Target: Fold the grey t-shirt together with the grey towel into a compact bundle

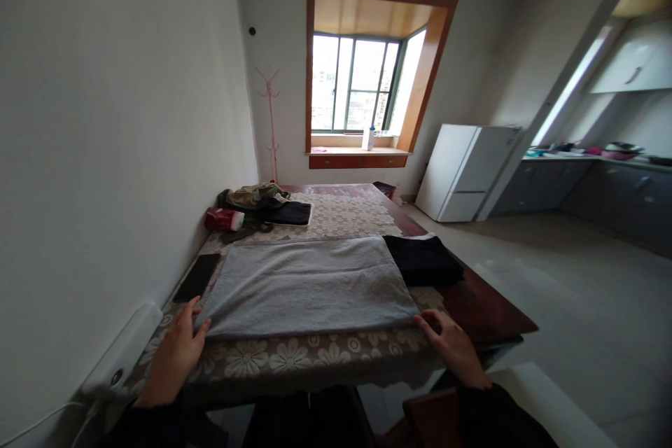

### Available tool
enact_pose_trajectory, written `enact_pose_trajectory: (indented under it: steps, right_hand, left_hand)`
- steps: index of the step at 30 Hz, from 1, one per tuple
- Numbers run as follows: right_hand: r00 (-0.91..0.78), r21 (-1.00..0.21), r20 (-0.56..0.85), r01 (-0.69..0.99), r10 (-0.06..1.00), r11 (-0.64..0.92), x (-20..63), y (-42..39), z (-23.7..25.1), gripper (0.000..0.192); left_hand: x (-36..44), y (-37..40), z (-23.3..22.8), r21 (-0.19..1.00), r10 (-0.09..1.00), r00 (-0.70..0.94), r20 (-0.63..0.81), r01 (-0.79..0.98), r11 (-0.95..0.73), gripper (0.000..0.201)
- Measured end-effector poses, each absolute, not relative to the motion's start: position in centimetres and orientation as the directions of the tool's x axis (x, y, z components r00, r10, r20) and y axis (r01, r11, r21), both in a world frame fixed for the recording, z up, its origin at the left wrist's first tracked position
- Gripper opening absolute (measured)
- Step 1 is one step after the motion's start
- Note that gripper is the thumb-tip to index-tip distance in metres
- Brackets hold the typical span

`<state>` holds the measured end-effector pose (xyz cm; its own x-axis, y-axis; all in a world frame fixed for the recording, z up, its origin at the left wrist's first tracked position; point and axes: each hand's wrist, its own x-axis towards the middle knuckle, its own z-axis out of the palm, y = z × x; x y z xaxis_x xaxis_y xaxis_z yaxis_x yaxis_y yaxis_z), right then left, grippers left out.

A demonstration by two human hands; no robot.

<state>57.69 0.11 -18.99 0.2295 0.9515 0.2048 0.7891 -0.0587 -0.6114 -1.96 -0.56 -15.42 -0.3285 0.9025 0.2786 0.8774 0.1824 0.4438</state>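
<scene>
Nearest the camera, the left hand lies flat and open on the lace tablecloth, its fingertips touching the near left corner of the grey towel; it grips nothing that can be seen. The right hand rests open at the near right corner, fingers spread and lightly curled against the towel's edge, pressing rather than pinching as far as the view shows. The towel lies spread flat across the middle of the table, its near edge running straight between the two hands and parallel to the table's front. To handle this well, it seems wise to keep both hands level with each other, take each corner cleanly between thumb and fingers, and move them together so the cloth stays square and the tablecloth beneath is not dragged along. Just left of the towel a dark phone lies near the left hand, close enough to be nudged, so the left hand's path should stay clear of it. Touching the towel's far right corner sits a folded black garment. Further back lie a red and white pack, an olive garment and another dark folded piece. Beyond the table stand a pink coat rack, a bay window and a white fridge.
</scene>
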Motion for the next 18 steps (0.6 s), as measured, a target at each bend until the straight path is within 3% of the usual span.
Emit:
enact_pose_trajectory:
  steps: [5,9,13,18]
  right_hand:
    - [0.205,-0.574,0.145,0.814,0.968,-0.086,58.0,0.9,-19.6,0.032]
    - [0.248,-0.630,0.148,0.769,0.957,-0.102,58.4,1.5,-19.7,0.030]
    - [0.178,-0.808,0.047,0.585,0.983,-0.067,58.2,1.8,-19.1,0.038]
    - [0.104,-0.930,-0.166,0.313,0.981,-0.190,56.9,1.6,-17.9,0.055]
  left_hand:
    - [-2.8,-1.9,-15.1,0.418,0.918,-0.370,0.139,0.863,0.284,0.049]
    - [-4.1,-1.8,-15.6,0.522,0.903,-0.411,0.120,0.800,0.295,0.044]
    - [-4.5,-1.3,-15.8,0.680,0.891,-0.438,0.122,0.690,0.246,0.047]
    - [-4.0,-1.4,-15.3,0.844,0.907,-0.417,-0.058,0.464,0.268,0.062]
